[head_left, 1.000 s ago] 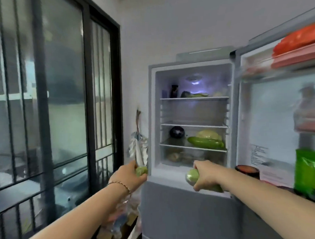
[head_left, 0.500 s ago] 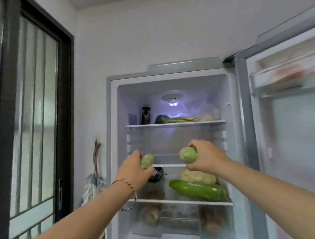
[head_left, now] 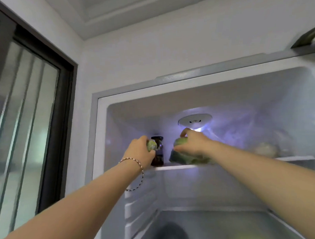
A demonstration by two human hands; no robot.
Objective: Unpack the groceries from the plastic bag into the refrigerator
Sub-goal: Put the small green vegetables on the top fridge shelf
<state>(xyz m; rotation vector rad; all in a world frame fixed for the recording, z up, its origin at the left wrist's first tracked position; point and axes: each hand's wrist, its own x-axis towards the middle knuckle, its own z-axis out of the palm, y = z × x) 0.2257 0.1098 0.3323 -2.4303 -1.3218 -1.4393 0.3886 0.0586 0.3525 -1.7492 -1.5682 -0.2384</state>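
While both arms reach up into the open refrigerator (head_left: 97,140), each hand holds one green item at top-shelf height.

Left hand (head_left: 140,152): fingers curled round a small green vegetable (head_left: 152,144), which pokes out past the knuckles. It is held in the air above the front edge of the top shelf (head_left: 173,167), near the shelf's left end and directly in front of a dark jar (head_left: 158,155). The jar stands upright on the shelf close to the left wall. A thin beaded bracelet (head_left: 137,162) hangs on that wrist.

Right hand (head_left: 194,144): fingers wrapped over a larger green vegetable (head_left: 179,142), with one fingertip lifted toward the back wall. That vegetable sits just right of the jar, low over a dark green leafy bundle (head_left: 185,158) that lies on the shelf by its front edge. Motion blur hides the gap, so I can't tell if vegetable and bundle touch.

Interior lamp (head_left: 194,120) is lit on the back wall above the right hand. A pale rounded item (head_left: 264,149) sits toward the shelf's right end, well apart from both hands. A dark round item (head_left: 169,232) lies on a lower shelf. A dark-framed glass door (head_left: 26,116) stands left of the fridge.
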